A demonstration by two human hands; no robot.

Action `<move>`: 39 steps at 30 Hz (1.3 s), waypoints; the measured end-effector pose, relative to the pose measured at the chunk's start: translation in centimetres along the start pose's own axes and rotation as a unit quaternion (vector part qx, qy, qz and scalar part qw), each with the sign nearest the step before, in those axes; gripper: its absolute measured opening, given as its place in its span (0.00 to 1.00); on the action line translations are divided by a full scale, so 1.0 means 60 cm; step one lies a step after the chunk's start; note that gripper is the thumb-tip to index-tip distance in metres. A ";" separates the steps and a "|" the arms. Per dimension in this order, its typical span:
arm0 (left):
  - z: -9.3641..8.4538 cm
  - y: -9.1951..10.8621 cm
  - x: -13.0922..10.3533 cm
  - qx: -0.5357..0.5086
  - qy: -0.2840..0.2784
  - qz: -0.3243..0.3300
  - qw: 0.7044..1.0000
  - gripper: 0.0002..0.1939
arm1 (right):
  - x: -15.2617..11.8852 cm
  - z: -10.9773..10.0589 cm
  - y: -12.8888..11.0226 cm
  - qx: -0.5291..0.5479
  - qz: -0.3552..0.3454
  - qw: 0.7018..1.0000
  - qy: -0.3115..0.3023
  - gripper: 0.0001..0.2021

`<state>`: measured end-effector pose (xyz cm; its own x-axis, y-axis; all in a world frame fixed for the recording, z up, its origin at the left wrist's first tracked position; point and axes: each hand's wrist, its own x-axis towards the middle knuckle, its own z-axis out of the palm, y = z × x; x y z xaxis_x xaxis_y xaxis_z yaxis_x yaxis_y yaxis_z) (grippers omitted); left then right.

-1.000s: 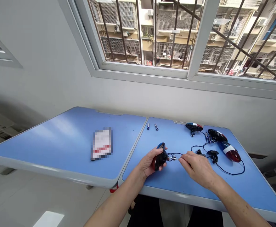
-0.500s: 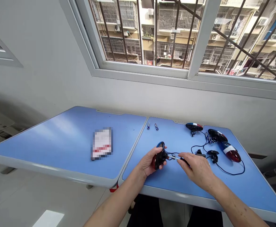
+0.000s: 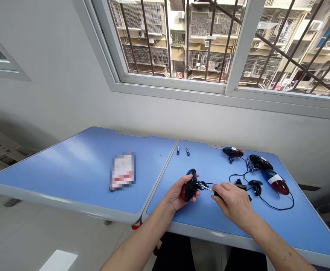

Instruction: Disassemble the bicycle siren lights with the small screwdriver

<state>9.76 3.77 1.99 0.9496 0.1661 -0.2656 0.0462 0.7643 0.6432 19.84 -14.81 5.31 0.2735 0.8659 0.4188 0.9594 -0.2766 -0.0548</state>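
Observation:
My left hand (image 3: 177, 194) is closed around a black oval bike light (image 3: 191, 188) with blue and red ends, its back turned to the right. In my right hand (image 3: 234, 201) is a screwdriver (image 3: 208, 189), its handle mostly hidden by the fingers. The metal shaft points left, and its tip is at the small bracket (image 3: 201, 185) on the light's back; whether it sits in a screw is too small to tell. A thin black cable runs from behind the bracket toward my right hand. Both hands are above the blue table's (image 3: 167, 210) front part.
Two batteries (image 3: 187, 151) lie toward the table's back. On the right are similar bike lights, one at the back (image 3: 232, 152), one beside more batteries (image 3: 250, 165), and one with a red end (image 3: 277, 182). Black clamps (image 3: 256, 186) and looping cables lie near them. A blurred packet (image 3: 123, 171) rests left.
The screwdriver and my right hand have shifted very slightly, and the shaft slants a little more. My left hand still holds the bike light in nearly the same place.

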 end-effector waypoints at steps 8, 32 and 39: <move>0.004 0.001 -0.003 -0.015 0.007 0.006 1.000 0.21 | -0.005 0.016 0.001 0.024 -0.010 0.999 0.035 0.04; 0.014 -0.002 -0.001 -0.020 0.040 0.016 0.999 0.23 | 0.000 0.013 0.016 0.297 0.197 0.932 -0.067 0.04; 0.022 -0.002 -0.008 -0.009 0.061 0.032 0.998 0.20 | 0.051 0.045 -0.020 0.374 0.258 0.889 -0.058 0.15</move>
<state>9.73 2.78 3.01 0.9052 0.2891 -0.3114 -0.0200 0.7610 0.6484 19.69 -10.72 4.21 0.6536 0.7536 0.0694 0.4704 -0.3327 -0.8174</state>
